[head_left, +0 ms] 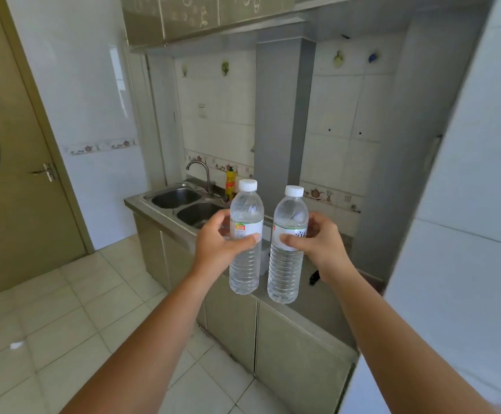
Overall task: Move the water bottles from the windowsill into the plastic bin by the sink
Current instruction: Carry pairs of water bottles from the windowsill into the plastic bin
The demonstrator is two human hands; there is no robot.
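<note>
I hold two clear water bottles with white caps upright in the air in front of the counter. My left hand [218,240] grips the left water bottle [244,264] around its label. My right hand [318,243] grips the right water bottle [285,273] the same way. Both bottles hang above the counter's near edge, to the right of the double steel sink [183,204]. A sliver of a pale plastic bin [263,258] shows between the bottles on the counter; most of it is hidden. The windowsill is out of view.
A yellow bottle [230,183] stands behind the sink beside the tap [200,171]. A small dark object [313,277] lies on the counter by my right wrist. A grey pillar [282,121] rises behind. A door [13,174] is at left; a white wall edge [452,234] is close on the right.
</note>
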